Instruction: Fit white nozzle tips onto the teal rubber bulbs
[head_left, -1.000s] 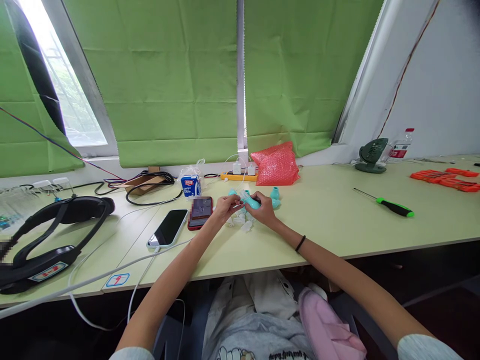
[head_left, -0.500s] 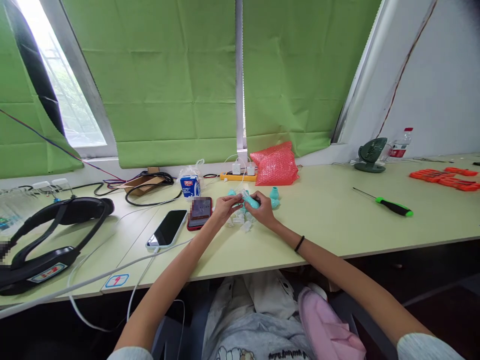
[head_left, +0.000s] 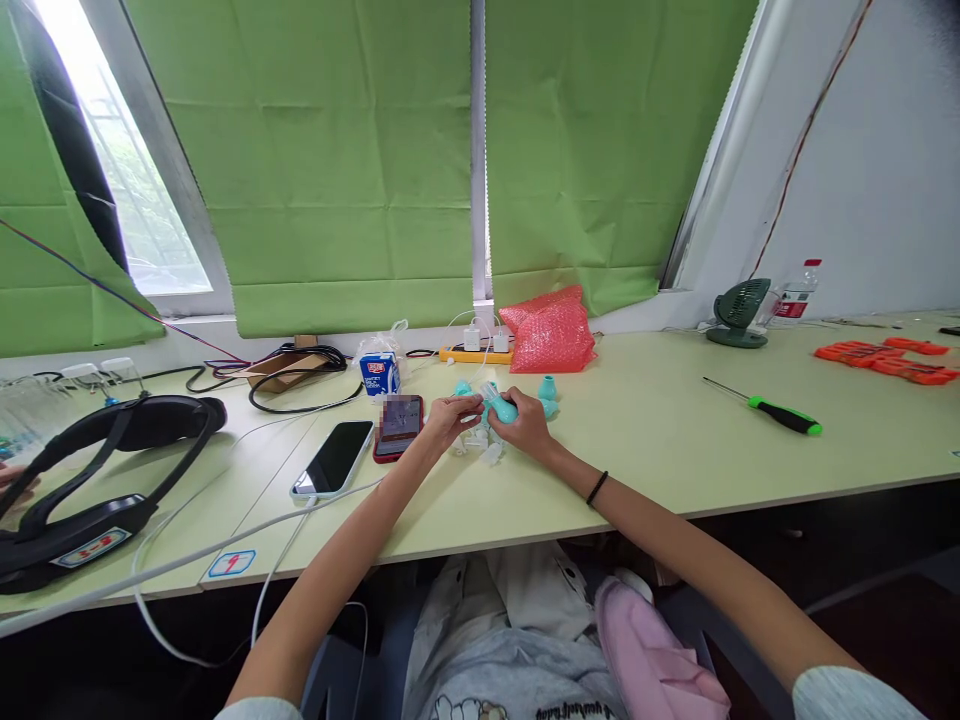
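My right hand (head_left: 527, 423) is wrapped round a turquoise bulb-shaped plastic piece (head_left: 503, 409) with a clear upper end that points up and left. Close to that clear end, my left hand (head_left: 453, 417) has its fingertips pinched together; what they hold, if anything, is too small to make out. Below the hands lie several small clear and white plastic pieces (head_left: 491, 454). More turquoise pieces (head_left: 548, 388) stand and lie just beyond my right hand, and another turquoise piece (head_left: 463, 387) is behind the left fingertips.
Two phones, one dark red (head_left: 399, 428) and one pale-cased (head_left: 334, 460), lie left of my hands. Behind are a milk carton (head_left: 380, 374), a yellow power strip (head_left: 459, 354) and red bubble wrap (head_left: 553, 335). A screwdriver (head_left: 784, 413) lies right; a black headset (head_left: 112, 490) sits left.
The turquoise piece in my right hand has tilted slightly, and its clear end shows more. My left fingers have shifted slightly left. Another person's hand has appeared at the far left edge.
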